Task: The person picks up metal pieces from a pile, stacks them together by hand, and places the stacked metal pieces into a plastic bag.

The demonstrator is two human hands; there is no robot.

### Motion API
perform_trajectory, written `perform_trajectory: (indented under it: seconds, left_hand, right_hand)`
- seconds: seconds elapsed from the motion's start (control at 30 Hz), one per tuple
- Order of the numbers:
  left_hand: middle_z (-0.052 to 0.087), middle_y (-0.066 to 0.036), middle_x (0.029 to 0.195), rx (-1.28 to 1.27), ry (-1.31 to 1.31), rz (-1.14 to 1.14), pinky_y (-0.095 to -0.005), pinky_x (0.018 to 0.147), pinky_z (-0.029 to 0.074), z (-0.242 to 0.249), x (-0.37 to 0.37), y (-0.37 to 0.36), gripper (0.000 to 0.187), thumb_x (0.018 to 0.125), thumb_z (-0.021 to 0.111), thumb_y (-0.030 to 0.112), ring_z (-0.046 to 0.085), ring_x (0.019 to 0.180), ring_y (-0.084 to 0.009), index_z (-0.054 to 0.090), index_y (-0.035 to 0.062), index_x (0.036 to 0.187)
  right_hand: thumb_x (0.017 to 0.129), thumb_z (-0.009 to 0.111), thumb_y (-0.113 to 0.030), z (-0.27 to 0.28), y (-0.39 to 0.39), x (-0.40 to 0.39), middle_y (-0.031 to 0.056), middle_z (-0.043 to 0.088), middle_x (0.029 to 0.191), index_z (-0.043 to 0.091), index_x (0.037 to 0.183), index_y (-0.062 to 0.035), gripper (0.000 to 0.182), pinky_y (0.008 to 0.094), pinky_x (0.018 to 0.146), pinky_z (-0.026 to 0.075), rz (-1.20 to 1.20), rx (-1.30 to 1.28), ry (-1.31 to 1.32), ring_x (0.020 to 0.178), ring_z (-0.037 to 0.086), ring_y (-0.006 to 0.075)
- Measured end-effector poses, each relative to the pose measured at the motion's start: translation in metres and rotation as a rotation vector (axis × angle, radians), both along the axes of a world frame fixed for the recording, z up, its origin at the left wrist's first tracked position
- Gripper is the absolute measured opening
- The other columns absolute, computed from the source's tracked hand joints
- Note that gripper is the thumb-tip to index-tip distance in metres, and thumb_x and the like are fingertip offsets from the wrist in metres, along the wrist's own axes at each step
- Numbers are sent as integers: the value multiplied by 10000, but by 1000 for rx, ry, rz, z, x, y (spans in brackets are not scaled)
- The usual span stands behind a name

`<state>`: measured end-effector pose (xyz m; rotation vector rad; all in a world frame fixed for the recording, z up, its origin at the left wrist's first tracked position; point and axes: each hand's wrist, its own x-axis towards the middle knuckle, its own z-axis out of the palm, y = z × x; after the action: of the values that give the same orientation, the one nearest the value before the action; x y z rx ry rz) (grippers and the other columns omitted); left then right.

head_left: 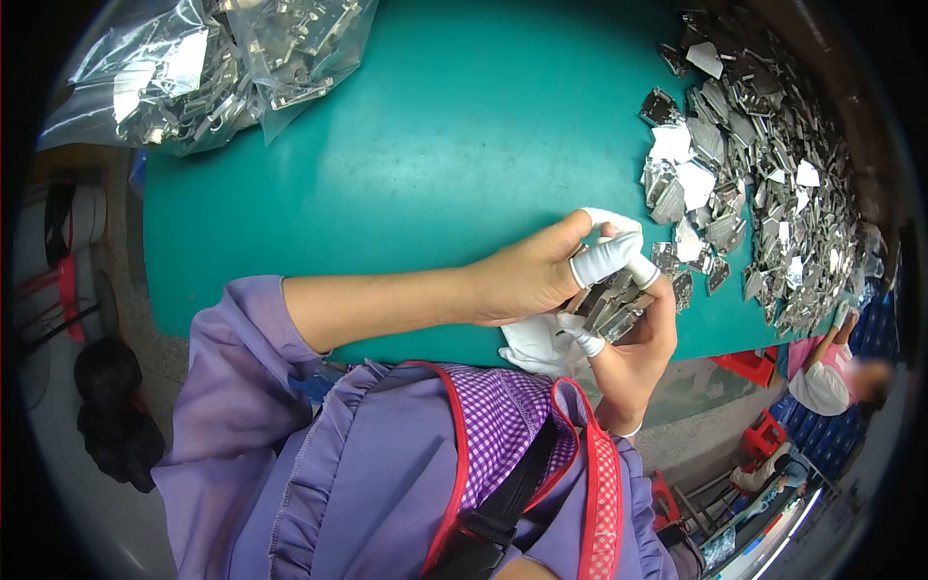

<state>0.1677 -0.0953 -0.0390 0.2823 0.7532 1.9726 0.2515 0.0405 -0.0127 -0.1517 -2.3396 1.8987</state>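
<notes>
Several metal pieces [611, 307] form a small stack between my two hands, above the near edge of the green table. My left hand [541, 271] reaches in from the left, its white-covered fingertips closed on the top end of the stack. From the right, my right hand [643, 353] grips the same stack between thumb and fingers, also with white covers on the fingertips. Part of the stack is hidden behind the fingers. A white cloth-like item [536, 348] lies just below my hands at the table edge.
A large pile of loose metal pieces [793, 222] spreads over the right side of the green table [387, 174]. Clear plastic bags of metal parts [222, 87] lie at the back left. Another person [826, 372] is at the far right, near red stools [764, 435].
</notes>
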Motion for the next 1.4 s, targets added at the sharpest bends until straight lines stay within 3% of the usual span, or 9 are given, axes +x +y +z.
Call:
perform_trajectory:
  seconds: [0.2,0.3,0.47,0.53,0.67,0.8,1.1,1.23,1.4]
  left_hand:
    - [454,-86,1194,-166,155,40,-277,926,413,0,1,1,600,940,498,423,457,1116,-127,289,63,1372]
    - [451,-103,1199,-270,342,90,-286,923,414,3,3,-2,606,955,476,410,457,1128,-148,242,63,1393]
    - [436,-115,1220,-394,207,68,-305,939,408,3,0,-3,606,968,408,418,456,1141,-177,185,94,1428]
    - [467,-157,1191,-195,69,94,-326,979,375,7,-4,-1,712,949,428,474,464,1137,-206,151,-3,1398]
    - [494,-113,1173,-135,-337,18,-338,893,464,27,-7,-5,509,954,480,382,551,1027,-191,364,24,1297]
    - [576,-78,1077,-32,-319,-88,-324,831,503,10,-6,-2,454,917,562,381,583,980,-153,509,1,1159]
    - [620,-109,1038,-148,126,-133,-279,770,516,-1,-11,-4,432,837,696,259,614,939,-149,537,-39,1107]
    - [613,-120,1048,-137,283,-85,-280,767,518,-5,-10,-4,479,812,723,242,617,940,-154,502,-31,1137]
    - [586,-117,1091,-137,81,-66,-283,800,505,2,-2,0,558,833,694,331,597,978,-154,461,-23,1196]
  right_hand:
    - [677,780,-8,-5,-3,-4,94,577,1152,477,1218,-16,621,300,833,500,85,60,-37,1002,595,176]
    - [639,823,-40,-15,-9,-6,118,496,1275,395,1287,4,778,337,950,447,19,63,70,1125,533,211]
    - [627,831,-47,-24,-6,-3,118,576,1171,486,1217,0,685,328,904,474,34,251,56,1036,595,210]
    - [595,860,-89,-27,-1,-1,103,584,1139,486,1216,6,732,318,877,487,3,232,76,996,601,194]
    - [573,869,-105,-20,-1,-2,105,588,1129,487,1206,15,749,325,902,476,-107,132,125,1012,591,194]
    - [613,849,-112,-23,1,-5,166,576,1177,470,1192,14,703,398,986,428,-112,109,192,1107,565,276]
    - [659,811,-120,-20,8,-8,219,519,1271,464,1218,14,672,485,1106,245,28,141,254,1249,445,364]
    - [652,815,-117,-19,11,-11,226,501,1290,475,1207,15,664,474,1100,265,40,171,243,1262,433,358]
    - [655,821,-137,-24,8,-12,210,566,1212,501,1168,3,620,469,1094,276,17,126,318,1210,489,366]
